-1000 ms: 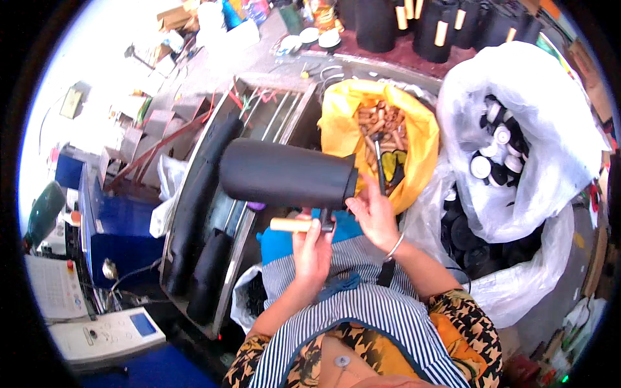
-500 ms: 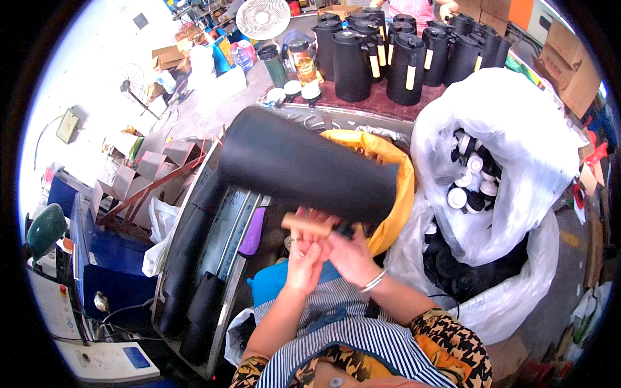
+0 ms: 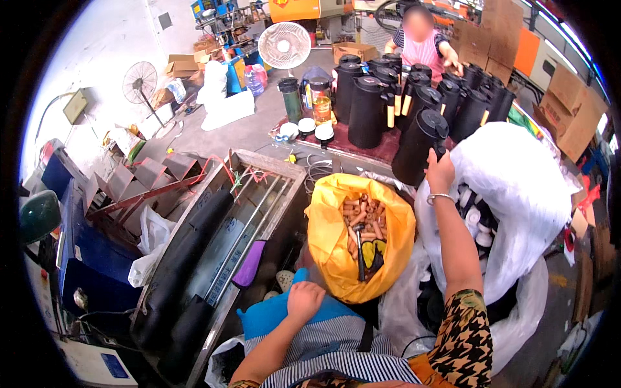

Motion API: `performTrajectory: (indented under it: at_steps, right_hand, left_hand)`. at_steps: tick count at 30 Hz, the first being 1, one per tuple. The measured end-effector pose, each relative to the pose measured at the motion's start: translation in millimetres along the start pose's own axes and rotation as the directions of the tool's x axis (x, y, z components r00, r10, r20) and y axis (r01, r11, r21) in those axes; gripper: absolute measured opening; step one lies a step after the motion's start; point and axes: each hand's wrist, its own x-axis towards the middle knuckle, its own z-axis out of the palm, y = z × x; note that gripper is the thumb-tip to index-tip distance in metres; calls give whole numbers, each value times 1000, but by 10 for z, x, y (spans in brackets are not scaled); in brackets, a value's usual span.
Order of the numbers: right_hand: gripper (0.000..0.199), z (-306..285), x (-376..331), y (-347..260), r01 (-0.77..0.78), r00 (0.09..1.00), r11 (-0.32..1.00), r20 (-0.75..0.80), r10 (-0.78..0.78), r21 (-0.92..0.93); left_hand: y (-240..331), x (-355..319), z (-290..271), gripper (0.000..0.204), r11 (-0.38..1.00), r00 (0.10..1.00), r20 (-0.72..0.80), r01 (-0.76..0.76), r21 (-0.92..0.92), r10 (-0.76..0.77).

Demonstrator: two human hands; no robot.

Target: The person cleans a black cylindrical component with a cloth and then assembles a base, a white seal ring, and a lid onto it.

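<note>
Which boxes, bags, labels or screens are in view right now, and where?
Yellow bag: centre, open, holding tan wooden handles.
White bag: right, large, beside the right hand.
Cardboard boxes: upper right, brown, stacked.
Blue screen: lower left, small, on a pale device.

A bare grey concrete floor (image 3: 259,129) fills the upper middle of the frame. Two round white standing fans (image 3: 284,45) stand near the top, brown cardboard boxes (image 3: 569,103) are stacked at upper right, and daylight washes the upper left.
</note>
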Motion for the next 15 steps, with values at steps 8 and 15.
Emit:
performTrajectory:
  at_steps: [8, 15]
  right_hand:
    - [43, 457, 547, -208, 14, 980, 932, -179, -85, -363]
    - [36, 945, 937, -163, 32, 994, 985, -101, -50, -170]
  left_hand:
    - [-121, 13, 26, 14, 998, 997, -71, -8, -67, 3]
    - [-516, -128, 555, 5, 928, 999, -14, -38, 370, 46]
